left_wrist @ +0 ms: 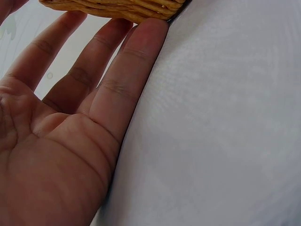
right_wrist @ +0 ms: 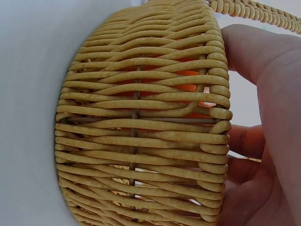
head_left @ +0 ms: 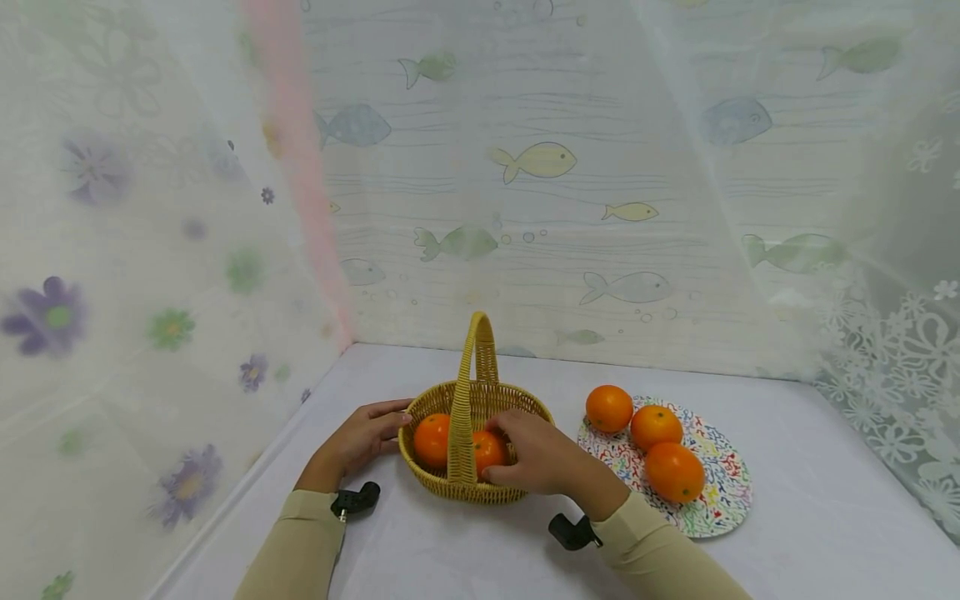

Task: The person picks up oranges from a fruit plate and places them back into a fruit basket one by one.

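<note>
A yellow woven basket [head_left: 501, 400] with a tall arched handle stands on the table. One orange [head_left: 432, 440] lies in its left part. My right hand [head_left: 538, 454] reaches over the rim and grips a second orange [head_left: 487, 450] inside, right of the handle. In the right wrist view the basket's woven wall [right_wrist: 141, 127] covers most of that orange, and orange colour shows through the gaps. At the basket's left side, my left hand [head_left: 365, 440] rests against it with fairly straight fingers. The left wrist view has the fingertips touching the basket's lower wall [left_wrist: 117, 7].
Right of the basket lies a round, colourfully patterned plate [head_left: 723, 475] bearing three oranges [head_left: 656, 427]. White cloth [head_left: 420, 550] covers the table. Sheer printed curtains [head_left: 465, 192] rise at the back and both sides. Each wrist carries a small black camera [head_left: 357, 498].
</note>
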Tool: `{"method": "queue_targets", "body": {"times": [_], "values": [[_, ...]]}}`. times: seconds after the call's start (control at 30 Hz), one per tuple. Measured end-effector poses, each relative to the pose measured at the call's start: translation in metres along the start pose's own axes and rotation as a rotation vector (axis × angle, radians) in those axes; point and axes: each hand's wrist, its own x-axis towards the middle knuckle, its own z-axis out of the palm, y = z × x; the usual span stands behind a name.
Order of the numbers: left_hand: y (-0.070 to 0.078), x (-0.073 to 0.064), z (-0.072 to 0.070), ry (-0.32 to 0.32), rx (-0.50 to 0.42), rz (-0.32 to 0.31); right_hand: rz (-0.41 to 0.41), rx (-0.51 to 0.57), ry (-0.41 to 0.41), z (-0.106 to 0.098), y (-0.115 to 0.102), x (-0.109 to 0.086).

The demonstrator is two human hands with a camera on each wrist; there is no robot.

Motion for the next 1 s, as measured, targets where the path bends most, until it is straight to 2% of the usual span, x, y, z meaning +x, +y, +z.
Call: {"method": "queue_targets", "body": {"times": [0.47, 0.7, 1.0], "values": [[0.0, 0.001, -0.002, 0.003, -0.013, -0.008, 0.007, -0.004, -0.011, 0.0, -0.003, 0.0], [0.001, 0.0, 0.0, -0.014, 0.006, 0.008, 0.004, -0.021, -0.003, -0.002, -0.003, -0.005], [0.0, 0.0, 0.001, 0.005, 0.005, 0.001, 0.011, -0.031, 0.009, -0.006, 0.0, -0.013]]}}
